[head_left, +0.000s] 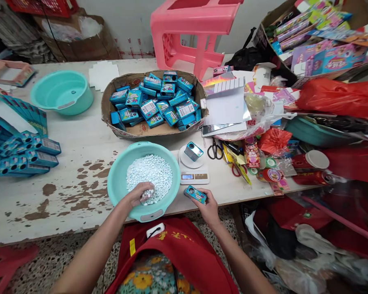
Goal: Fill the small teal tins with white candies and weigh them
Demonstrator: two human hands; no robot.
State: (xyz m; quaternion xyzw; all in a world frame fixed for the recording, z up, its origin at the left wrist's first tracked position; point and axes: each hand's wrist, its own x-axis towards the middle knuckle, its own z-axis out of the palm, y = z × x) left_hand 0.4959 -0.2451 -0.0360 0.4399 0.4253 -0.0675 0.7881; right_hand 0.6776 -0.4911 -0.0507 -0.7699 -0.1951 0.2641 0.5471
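My left hand [142,192] is closed on some small white candies, inside a turquoise basin [115,179] that holds a heap of the same white candies [150,173]. In my right hand [209,206], by the table's front edge, is a small blue candy box [195,194] with a round hole in its face. Just beyond it stands a digital kitchen scale [199,177] with a lit display. Another blue box [193,151] rests on the scale's round plate. A cut-down cardboard carton [123,130] full of closed blue boxes lies behind the basin.
At the left sit stacked blue boxes [21,157] and a second turquoise basin [64,107]. Black scissors [215,150], a paper cup [309,160] and piled packaging crowd the right. A pink stool [196,20] stands at the back, beside a carton of colourful packs [327,49].
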